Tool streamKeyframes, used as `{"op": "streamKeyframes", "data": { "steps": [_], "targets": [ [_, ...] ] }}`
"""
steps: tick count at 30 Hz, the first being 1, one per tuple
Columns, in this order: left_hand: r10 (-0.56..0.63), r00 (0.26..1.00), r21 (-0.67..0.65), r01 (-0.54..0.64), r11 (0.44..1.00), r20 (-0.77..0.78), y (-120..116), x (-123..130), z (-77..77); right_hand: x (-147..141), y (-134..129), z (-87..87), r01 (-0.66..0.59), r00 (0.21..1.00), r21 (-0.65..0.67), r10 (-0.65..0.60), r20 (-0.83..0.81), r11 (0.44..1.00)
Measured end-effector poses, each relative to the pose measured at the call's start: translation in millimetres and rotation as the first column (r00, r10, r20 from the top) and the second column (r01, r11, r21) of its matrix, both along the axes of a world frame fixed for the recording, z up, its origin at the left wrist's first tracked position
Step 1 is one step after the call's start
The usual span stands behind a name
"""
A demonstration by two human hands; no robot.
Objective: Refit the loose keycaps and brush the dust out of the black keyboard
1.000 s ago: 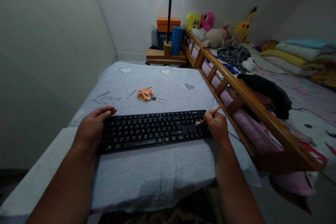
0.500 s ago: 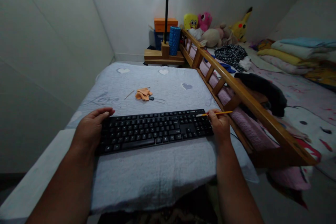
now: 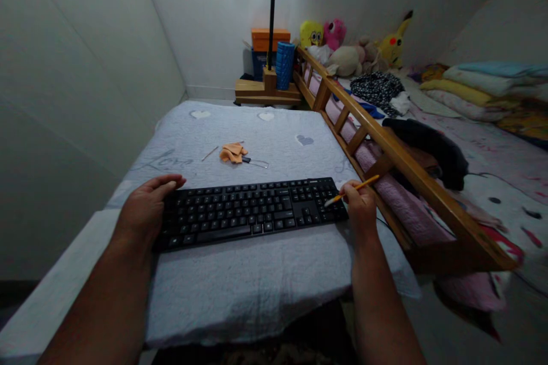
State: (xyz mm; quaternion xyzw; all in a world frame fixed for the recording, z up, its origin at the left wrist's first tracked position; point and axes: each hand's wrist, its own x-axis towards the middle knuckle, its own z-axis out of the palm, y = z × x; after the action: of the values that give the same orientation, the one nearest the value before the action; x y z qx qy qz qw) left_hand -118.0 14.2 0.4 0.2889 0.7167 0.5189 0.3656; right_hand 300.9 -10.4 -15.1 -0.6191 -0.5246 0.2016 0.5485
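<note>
A black keyboard point(image 3: 240, 211) lies across the cloth-covered table in front of me. My left hand point(image 3: 148, 202) grips its left end, the thumb along the top edge and the other fingers partly hidden. In my right hand point(image 3: 358, 201) is a small paintbrush point(image 3: 362, 183) with a yellow-orange handle, pinched between thumb and fingers. Its pale tip points down and left over the number keys at the keyboard's right end. Whether the bristles touch the keys I cannot tell. Beyond the keyboard lie a crumpled orange cloth point(image 3: 233, 152) and a wire tool with a black handle point(image 3: 256, 162).
A thin stick point(image 3: 209, 153) lies left of the orange cloth. Along the right runs a wooden bed rail point(image 3: 363, 114), with bedding and clothes behind it. A black pole point(image 3: 272, 11) on a wooden base, an orange box point(image 3: 270, 40) and a blue roller point(image 3: 284, 65) stand at the back.
The brush has tilted: its tip has swung down, nearer to me, across the number keys, while the handle's end has risen. My left hand and the keyboard stay nearly in place.
</note>
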Motion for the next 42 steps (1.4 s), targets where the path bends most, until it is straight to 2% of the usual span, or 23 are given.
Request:
{"op": "streamKeyframes", "data": {
  "steps": [4, 10, 16, 19, 23, 30, 35, 39, 42],
  "targets": [
    [-0.015, 1.0, 0.003, 0.015, 1.0, 0.019, 2, -3, -4.1, 1, 5, -2.2, 0.055, 0.996, 0.018, -0.056, 0.064, 0.998],
    [-0.006, 1.0, 0.018, 0.006, 1.0, 0.009, 1, -1, -2.0, -1, 6, 0.9, 0.077, 0.975, 0.033, -0.082, 0.206, 0.996],
    [-0.002, 1.0, 0.016, 0.002, 1.0, 0.016, 1, -3, -4.1, -4, 0, 7.2, 0.102, 0.985, -0.038, -0.095, 0.144, 0.994],
    [-0.011, 1.0, 0.008, 0.011, 1.0, 0.029, 2, -4, -5.8, -3, 0, 7.4, 0.091, 0.992, -0.019, -0.089, 0.085, 0.996],
    [-0.009, 0.999, 0.007, 0.009, 1.0, 0.037, 2, -3, -5.6, 0, 3, 1.5, 0.162, 0.985, 0.042, -0.164, 0.043, 0.986],
    [0.003, 1.0, 0.017, -0.004, 1.0, 0.024, 0, 2, 0.7, 2, 10, -3.8, 0.203, 0.959, 0.091, -0.217, 0.184, 0.975],
    [0.009, 1.0, 0.024, -0.01, 1.0, 0.02, 0, 3, 2.1, 3, 10, -4.1, 0.236, 0.93, 0.071, -0.247, 0.271, 0.969],
    [0.006, 1.0, 0.025, -0.006, 1.0, 0.024, 1, 1, -1.0, 6, 8, -5.6, 0.313, 0.916, 0.04, -0.313, 0.251, 0.949],
    [0.001, 1.0, 0.026, -0.002, 1.0, 0.024, 1, 0, -2.2, 6, 7, -5.7, 0.331, 0.916, 0.071, -0.339, 0.216, 0.941]
  ]
}}
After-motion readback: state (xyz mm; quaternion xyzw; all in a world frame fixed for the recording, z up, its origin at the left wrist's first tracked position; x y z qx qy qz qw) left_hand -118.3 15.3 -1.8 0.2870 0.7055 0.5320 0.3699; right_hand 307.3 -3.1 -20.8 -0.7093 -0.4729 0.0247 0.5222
